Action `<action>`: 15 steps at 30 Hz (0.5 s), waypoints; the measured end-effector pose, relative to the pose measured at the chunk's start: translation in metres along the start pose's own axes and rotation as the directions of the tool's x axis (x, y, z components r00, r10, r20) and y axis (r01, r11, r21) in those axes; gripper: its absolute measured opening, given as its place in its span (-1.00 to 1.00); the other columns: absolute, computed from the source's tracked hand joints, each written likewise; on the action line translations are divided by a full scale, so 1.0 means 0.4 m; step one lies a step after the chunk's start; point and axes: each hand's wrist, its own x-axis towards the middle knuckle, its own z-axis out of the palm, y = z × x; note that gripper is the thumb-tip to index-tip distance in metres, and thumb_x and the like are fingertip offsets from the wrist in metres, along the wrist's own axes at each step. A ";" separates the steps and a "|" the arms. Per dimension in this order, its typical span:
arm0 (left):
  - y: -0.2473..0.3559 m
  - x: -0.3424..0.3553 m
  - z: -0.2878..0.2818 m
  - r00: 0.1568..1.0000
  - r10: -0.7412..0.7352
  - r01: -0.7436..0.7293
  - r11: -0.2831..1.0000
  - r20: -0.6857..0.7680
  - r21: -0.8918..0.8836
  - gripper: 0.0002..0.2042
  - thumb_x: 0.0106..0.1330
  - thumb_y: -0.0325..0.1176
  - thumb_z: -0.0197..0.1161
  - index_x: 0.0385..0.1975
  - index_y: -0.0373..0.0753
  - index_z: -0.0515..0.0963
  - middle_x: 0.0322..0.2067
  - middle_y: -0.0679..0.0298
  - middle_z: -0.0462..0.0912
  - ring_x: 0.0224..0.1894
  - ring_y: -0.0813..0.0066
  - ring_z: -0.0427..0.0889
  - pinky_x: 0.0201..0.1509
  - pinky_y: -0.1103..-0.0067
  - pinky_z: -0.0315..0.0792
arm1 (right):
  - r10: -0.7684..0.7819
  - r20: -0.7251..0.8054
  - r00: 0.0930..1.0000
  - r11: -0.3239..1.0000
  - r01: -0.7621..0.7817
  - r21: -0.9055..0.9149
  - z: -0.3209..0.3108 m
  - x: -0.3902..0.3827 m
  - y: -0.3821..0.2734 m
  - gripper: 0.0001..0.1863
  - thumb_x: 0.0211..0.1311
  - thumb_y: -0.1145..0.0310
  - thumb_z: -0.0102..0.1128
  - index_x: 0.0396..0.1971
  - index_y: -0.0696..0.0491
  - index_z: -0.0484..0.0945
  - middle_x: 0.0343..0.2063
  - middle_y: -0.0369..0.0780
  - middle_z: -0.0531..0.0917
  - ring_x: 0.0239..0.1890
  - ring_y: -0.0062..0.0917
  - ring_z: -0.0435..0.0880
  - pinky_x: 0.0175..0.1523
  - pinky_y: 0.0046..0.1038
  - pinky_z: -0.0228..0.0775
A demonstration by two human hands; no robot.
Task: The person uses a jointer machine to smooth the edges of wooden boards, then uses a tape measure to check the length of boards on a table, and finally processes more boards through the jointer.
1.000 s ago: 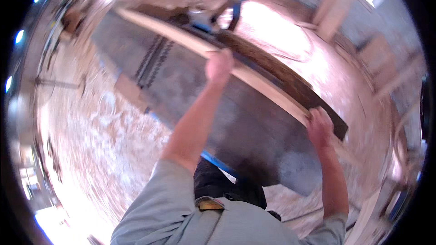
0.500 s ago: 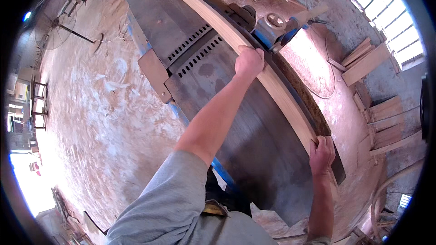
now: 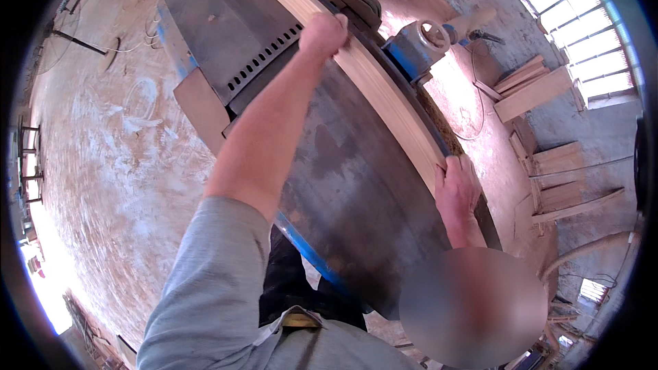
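Observation:
A long pale wooden board (image 3: 387,99) lies along the dark metal bed of a jointer (image 3: 343,144), close against the fence on its right side. My left hand (image 3: 323,34) is closed over the board beside the slotted strip (image 3: 267,55), and the fingertips are partly hidden. At the board's near end, my right hand (image 3: 458,188) grips it with bent fingers and the thumb pressed to its edge. A grey blur covers part of my right forearm. The board's far end runs out past the top of the view.
A blue bracket with a round handwheel (image 3: 433,35) sticks out beyond the fence. Planks (image 3: 534,89) lean by the barred window (image 3: 582,31), with more wood pieces (image 3: 565,185) along the right wall. Dusty floor (image 3: 123,164) stretches out on the left.
Both hands have moved forward along the bed, carrying the board with them. My left hand now covers part of the slotted area. The whole view has shifted slightly.

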 end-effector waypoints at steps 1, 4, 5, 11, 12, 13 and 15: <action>-0.011 0.027 -0.020 0.999 -0.027 0.028 1.000 0.025 -0.008 -0.46 0.34 -0.08 -0.18 -0.62 -0.41 0.57 -0.71 0.11 0.60 -0.61 0.27 0.67 -0.31 0.38 0.60 | 0.001 0.010 1.000 1.000 -0.002 0.009 0.006 0.027 -0.024 -0.79 0.12 0.29 0.30 -0.38 0.05 0.47 -0.37 -0.17 0.46 -0.22 -0.26 0.53 -0.17 -0.25 0.42; -0.078 0.147 -0.083 0.999 -0.034 0.030 0.990 -0.024 -0.135 -0.45 0.37 -0.04 -0.18 -0.59 -0.39 0.57 -0.69 0.12 0.59 -0.65 0.32 0.63 -0.39 0.43 0.60 | -0.004 0.014 1.000 0.999 0.004 0.039 0.007 0.132 -0.116 -0.79 0.14 0.29 0.28 -0.35 0.07 0.49 -0.35 -0.17 0.48 -0.20 -0.26 0.54 -0.15 -0.25 0.44; -0.087 0.184 -0.109 0.999 -0.050 0.050 0.981 0.004 -0.188 -0.44 0.38 -0.01 -0.16 -0.58 -0.39 0.57 -0.68 0.12 0.59 -0.65 0.34 0.63 -0.41 0.46 0.59 | -0.001 0.012 1.000 0.999 0.000 0.045 0.009 0.169 -0.147 -0.80 0.15 0.29 0.27 -0.34 0.07 0.50 -0.34 -0.16 0.48 -0.19 -0.26 0.55 -0.14 -0.25 0.44; -0.252 0.144 -0.461 0.992 0.081 -0.122 0.783 -0.095 -0.609 -0.47 0.36 0.05 0.07 0.12 -0.28 0.36 -0.32 0.16 0.63 -0.45 0.39 0.65 -0.45 0.42 0.55 | -0.026 -0.014 1.000 0.998 0.027 0.053 0.039 0.396 -0.326 -0.80 0.20 0.29 0.22 -0.34 0.10 0.51 -0.26 -0.13 0.54 -0.14 -0.21 0.60 -0.08 -0.26 0.48; -0.361 0.141 -0.531 0.979 0.192 -0.038 0.508 0.071 -0.861 -0.52 0.38 -0.07 0.08 0.09 -0.36 0.33 -0.33 0.12 0.61 -0.46 0.45 0.63 -0.45 0.40 0.54 | -0.082 -0.044 0.996 0.993 0.086 0.082 0.047 0.447 -0.370 -0.80 0.21 0.28 0.21 -0.34 0.11 0.51 -0.28 -0.13 0.55 -0.15 -0.21 0.61 -0.08 -0.25 0.49; -0.332 0.083 -0.527 0.989 0.096 -0.145 0.728 -0.110 -0.670 -0.49 0.40 -0.11 0.07 0.23 -0.29 0.25 -0.37 0.22 0.57 -0.49 0.54 0.55 -0.47 0.55 0.45 | -0.120 -0.060 0.991 0.988 0.125 0.095 0.065 0.492 -0.400 -0.80 0.22 0.28 0.20 -0.35 0.12 0.51 -0.29 -0.12 0.56 -0.17 -0.20 0.62 -0.08 -0.25 0.50; -0.374 -0.025 -0.566 0.946 0.081 -0.194 0.917 -0.313 -0.350 -0.42 0.42 -0.17 0.07 0.37 -0.24 0.17 -0.40 0.33 0.53 -0.51 0.65 0.43 -0.47 0.70 0.34 | -0.160 -0.104 0.982 0.982 0.168 0.080 0.082 0.580 -0.445 -0.79 0.23 0.28 0.19 -0.39 0.14 0.52 -0.35 -0.09 0.57 -0.23 -0.19 0.63 -0.10 -0.23 0.51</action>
